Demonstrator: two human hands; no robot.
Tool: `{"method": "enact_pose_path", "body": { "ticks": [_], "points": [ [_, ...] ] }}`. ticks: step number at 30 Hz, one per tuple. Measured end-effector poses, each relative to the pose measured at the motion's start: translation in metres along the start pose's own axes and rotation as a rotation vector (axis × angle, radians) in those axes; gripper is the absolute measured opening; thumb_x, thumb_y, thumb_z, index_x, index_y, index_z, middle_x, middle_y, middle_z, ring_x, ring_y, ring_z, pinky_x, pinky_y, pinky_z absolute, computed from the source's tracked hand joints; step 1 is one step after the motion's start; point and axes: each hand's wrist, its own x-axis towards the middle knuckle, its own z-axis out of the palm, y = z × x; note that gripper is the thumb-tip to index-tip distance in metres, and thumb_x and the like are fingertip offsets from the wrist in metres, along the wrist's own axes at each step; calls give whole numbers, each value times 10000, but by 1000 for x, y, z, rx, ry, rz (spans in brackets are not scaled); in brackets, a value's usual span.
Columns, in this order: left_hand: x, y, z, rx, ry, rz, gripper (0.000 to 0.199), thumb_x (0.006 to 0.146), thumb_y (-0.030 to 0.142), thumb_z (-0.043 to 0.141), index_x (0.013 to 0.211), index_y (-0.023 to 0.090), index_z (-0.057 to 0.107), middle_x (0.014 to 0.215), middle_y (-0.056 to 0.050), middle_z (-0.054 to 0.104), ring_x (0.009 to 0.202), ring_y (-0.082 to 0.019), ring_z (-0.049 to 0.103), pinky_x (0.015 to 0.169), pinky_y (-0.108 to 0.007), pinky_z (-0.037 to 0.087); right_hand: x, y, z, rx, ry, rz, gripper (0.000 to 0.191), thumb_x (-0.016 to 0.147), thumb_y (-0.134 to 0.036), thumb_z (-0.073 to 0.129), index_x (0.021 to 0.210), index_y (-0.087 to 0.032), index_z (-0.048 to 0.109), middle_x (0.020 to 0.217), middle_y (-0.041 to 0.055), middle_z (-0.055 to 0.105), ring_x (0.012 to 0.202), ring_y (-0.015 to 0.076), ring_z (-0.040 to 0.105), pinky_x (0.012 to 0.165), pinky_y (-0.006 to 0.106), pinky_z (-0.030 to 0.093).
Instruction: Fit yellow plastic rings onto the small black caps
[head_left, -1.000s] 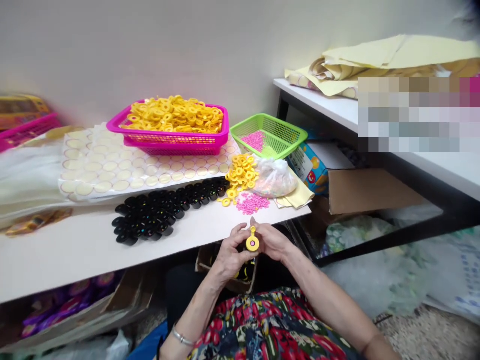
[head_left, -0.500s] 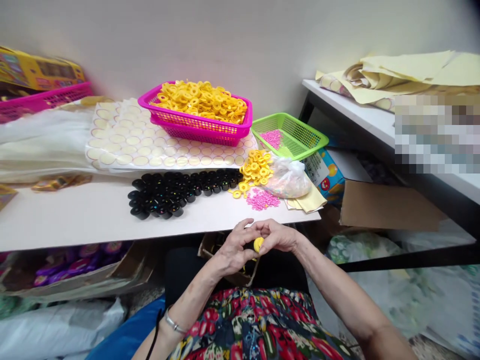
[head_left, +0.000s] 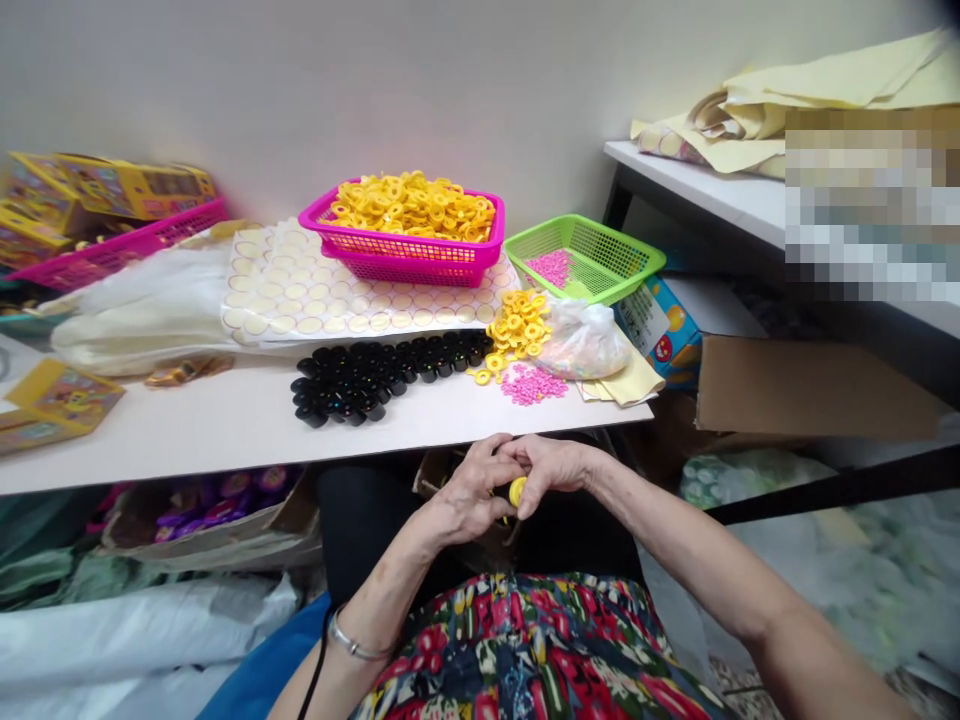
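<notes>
A small round yellow piece (head_left: 517, 491) is pinched between my two hands over my lap, in front of the table edge. My left hand (head_left: 471, 497) has its fingers closed on it from the left. My right hand (head_left: 551, 474) grips it from the right, thumb on its near side. On the table lie yellow rings (head_left: 519, 325), a pile of small pink pieces (head_left: 533, 383) and many black round caps (head_left: 352, 378). Behind them, a magenta basket (head_left: 420, 246) is heaped with yellow rings.
A green basket (head_left: 600, 268) with pink pieces stands beside a knotted plastic bag (head_left: 589, 342). Sheets with oval outlines (head_left: 300, 290) lie under the magenta basket. A cardboard box (head_left: 795, 388) sits at the right, and an open box (head_left: 202, 530) of purple items is under the table.
The view has shifted to the left, so more yellow boxes show there. Both hands remain together around the yellow piece, with the fingers slightly shifted.
</notes>
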Motion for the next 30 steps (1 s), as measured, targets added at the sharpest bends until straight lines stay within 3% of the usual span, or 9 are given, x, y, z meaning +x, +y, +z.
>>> {"method": "enact_pose_path", "body": {
  "ticks": [5,9,12,15,19,24,27,30],
  "points": [
    [0,2,-5,23,-46,-7,357,620,38,534,905,207,666,1135,-47,561,1196,-256,359,1019,-396,287,4,7,1,-61,79,-70,400,385,-165,788,641,-133,483,594,-86,488,513,46,437,480,173,345],
    [-1,-10,-9,56,-45,2,353,596,10,519,856,197,668,1141,-54,535,1180,-246,368,996,-378,317,17,14,2,-152,150,-138,431,378,-200,799,590,-141,428,582,-91,436,510,35,382,457,162,291],
    [-3,-28,-11,64,-48,-13,337,581,-24,491,768,191,671,978,-48,611,1198,-247,351,1016,-383,293,32,15,5,-175,181,-92,431,390,-243,802,629,-141,458,614,-76,459,540,53,418,480,176,328],
    [-8,-45,-12,38,-29,-32,278,606,-11,527,729,198,662,839,-31,641,1206,-246,339,1054,-403,224,46,12,6,-217,106,-43,457,389,-234,805,730,-138,515,696,-61,494,627,75,460,540,184,368],
    [-18,-62,-16,-61,26,-5,222,642,60,610,801,203,667,870,-30,659,1167,-243,385,1059,-405,213,59,13,6,-262,79,11,492,353,-217,823,745,-138,537,689,-73,473,631,68,423,542,175,344],
    [-17,-79,-23,-178,56,76,187,657,75,617,800,185,664,866,-44,665,1116,-239,442,1036,-400,267,66,20,12,-106,226,-6,482,378,-237,821,767,-127,558,698,-64,480,626,72,421,543,187,337],
    [-11,-86,-31,-231,25,109,215,650,54,597,809,182,665,810,-30,664,1012,-210,519,1052,-401,255,69,17,15,-52,290,-6,476,437,-269,795,838,-119,589,725,-45,524,651,93,468,580,210,369],
    [-10,-90,-45,-242,-49,150,328,610,28,589,878,201,664,834,-9,667,921,-185,571,1079,-419,211,73,16,15,-221,260,17,459,495,-295,758,901,-130,618,846,-5,590,785,154,535,676,255,416]
  ]
}}
